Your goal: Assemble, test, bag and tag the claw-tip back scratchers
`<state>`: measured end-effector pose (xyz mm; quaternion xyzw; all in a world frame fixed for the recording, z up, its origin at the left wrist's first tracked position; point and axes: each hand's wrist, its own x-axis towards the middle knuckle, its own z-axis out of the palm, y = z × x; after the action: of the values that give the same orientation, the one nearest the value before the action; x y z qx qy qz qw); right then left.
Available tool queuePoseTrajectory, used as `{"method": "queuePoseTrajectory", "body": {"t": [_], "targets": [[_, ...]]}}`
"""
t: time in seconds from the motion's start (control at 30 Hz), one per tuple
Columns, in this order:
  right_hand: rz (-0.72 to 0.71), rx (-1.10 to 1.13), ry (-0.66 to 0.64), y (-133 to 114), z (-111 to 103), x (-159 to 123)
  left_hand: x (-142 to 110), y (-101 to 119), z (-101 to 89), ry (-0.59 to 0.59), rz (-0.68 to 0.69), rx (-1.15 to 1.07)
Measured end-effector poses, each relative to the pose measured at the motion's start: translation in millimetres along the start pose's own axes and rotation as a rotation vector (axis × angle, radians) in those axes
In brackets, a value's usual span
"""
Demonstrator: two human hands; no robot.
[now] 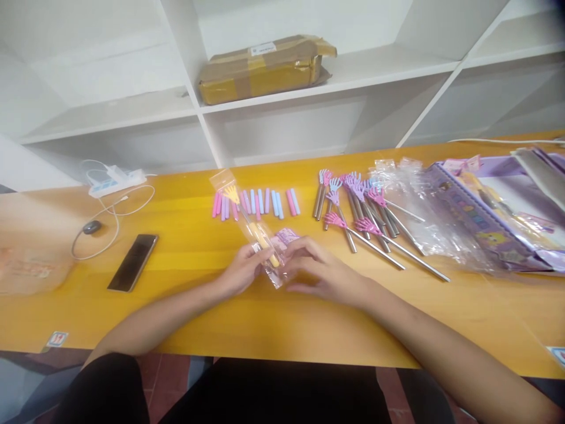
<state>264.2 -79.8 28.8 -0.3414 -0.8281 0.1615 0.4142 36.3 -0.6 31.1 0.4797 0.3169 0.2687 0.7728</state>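
My left hand [247, 268] is closed, its thumb over the lower end of a clear plastic sleeve [222, 178]. Inside the sleeve lies a yellow back scratcher [260, 235], its hand-shaped head pointing up and away to the left. My right hand [318, 271] is at the sleeve's lower end with bent fingers. A small pink and purple printed card [285, 237] shows at its fingertips, partly covered by them. Beyond the sleeve lie several pink, purple and blue handle tubes [260, 201] in a row. To the right is a pile of metal back scratchers [357, 206] with pink, purple and blue heads.
Empty clear sleeves [441, 218] lie beside a purple printed box [481, 218] at the right. A phone [133, 262], a white cable [115, 235] and a power strip [117, 181] are at the left. A taped parcel [265, 70] sits on the white shelf [375, 73].
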Motion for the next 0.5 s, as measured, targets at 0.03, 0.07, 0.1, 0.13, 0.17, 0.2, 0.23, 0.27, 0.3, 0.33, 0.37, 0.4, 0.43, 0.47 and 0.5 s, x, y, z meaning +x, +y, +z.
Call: {"method": "queuePoseTrajectory", "body": {"t": [0.03,0.07,0.1,0.13,0.17,0.2,0.23,0.27,0.3,0.33,0.37,0.4,0.43,0.47,0.5], "targets": [[-0.022,-0.037,0.028,2,1,-1,0,1,-0.1,-0.002,-0.013,-0.001],[-0.048,-0.072,0.062,3,2,-1,1,2,-0.2,-0.015,-0.019,0.008],[-0.075,-0.099,0.098,4,2,-1,1,2,-0.3,-0.039,-0.019,0.032],[-0.099,-0.116,0.129,5,3,-1,1,2,-0.4,-0.068,-0.014,0.067],[-0.117,-0.125,0.148,5,3,0,1,1,-0.4,-0.092,-0.003,0.106],[-0.122,-0.128,0.159,5,4,1,2,1,-0.5,-0.111,0.013,0.141],[-0.112,-0.126,0.159,4,4,2,2,0,-0.8,-0.13,0.028,0.166],[-0.084,-0.117,0.147,4,5,3,2,-1,-1.2,-0.153,0.037,0.179],[-0.047,-0.103,0.133,3,6,4,3,-2,-1.9,-0.177,0.04,0.178],[-0.005,-0.087,0.123,2,7,5,3,-3,-2.8,-0.198,0.039,0.167],[0.036,-0.069,0.119,1,8,6,3,-4,-3.7,-0.217,0.033,0.154],[0.069,-0.052,0.12,1,8,7,3,-5,-4.8,-0.229,0.026,0.142],[0.093,-0.035,0.121,0,9,8,4,-6,-5.7,-0.232,0.022,0.135],[0.109,-0.023,0.123,-1,9,8,4,-7,-6.5,-0.232,0.02,0.137],[0.118,-0.015,0.124,-2,10,8,4,-8,-7.2,-0.234,0.026,0.154]]}}
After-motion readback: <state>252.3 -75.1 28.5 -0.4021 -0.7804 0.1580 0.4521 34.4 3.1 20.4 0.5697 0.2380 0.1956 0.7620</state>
